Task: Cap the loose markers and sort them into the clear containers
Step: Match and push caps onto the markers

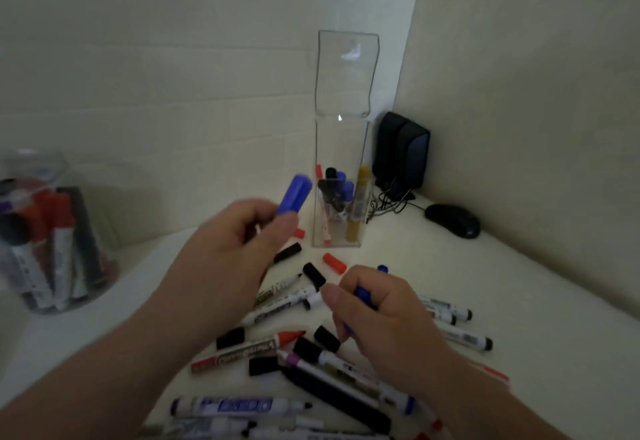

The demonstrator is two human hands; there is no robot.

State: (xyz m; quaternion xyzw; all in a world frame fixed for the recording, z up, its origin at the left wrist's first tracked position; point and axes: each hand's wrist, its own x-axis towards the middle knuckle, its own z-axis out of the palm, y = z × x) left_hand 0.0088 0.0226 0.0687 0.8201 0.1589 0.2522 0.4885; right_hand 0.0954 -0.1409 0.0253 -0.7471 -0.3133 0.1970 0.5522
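Over table (450, 266), left fingers (284, 228) pinch blue marker (294, 193) pointing up-right; right fingers (332, 297) seemingly grip second marker (363, 296).

Both forearms bare, coming in from bottom edge, angled fwd & slightly inward. L hand (235, 242) sits further fwd than the R, back of hand twd camera, a bit motion-blurred. Its fingers are curled, thumb & fingers pinching a blue cap (293, 193) that sticks up past the knuckles. R hand (377, 308) is lower in view, nearer the body, curled in a fist round a blue marker (363, 296), thumb pointing left across the top, wrist approx straight. Hands apart from each other.
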